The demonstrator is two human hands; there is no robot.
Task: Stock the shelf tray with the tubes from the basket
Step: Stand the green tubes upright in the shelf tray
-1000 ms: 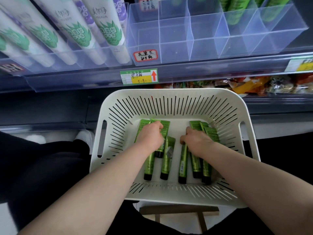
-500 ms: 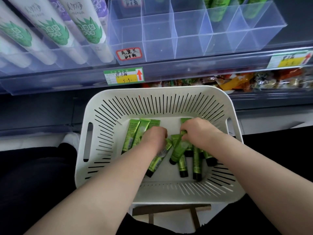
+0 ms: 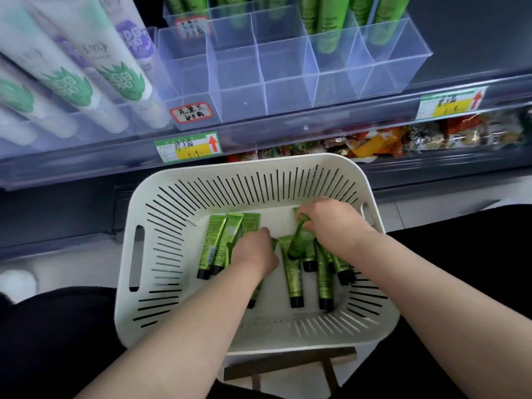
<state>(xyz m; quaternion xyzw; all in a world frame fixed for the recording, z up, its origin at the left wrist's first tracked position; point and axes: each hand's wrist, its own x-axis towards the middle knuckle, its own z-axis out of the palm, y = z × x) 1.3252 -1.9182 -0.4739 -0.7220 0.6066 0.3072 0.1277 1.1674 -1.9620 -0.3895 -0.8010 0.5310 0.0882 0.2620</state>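
Hands (image 3: 254, 251) among tubes (image 3: 294, 280) in basket (image 3: 172, 197)

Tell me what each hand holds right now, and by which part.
Right hand pinches a tube near its crimped end. Left hand lies on other tubes; its grip is hidden.

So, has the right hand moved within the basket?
Yes: the right hand has shifted toward the basket's far right corner, gripping a tube.
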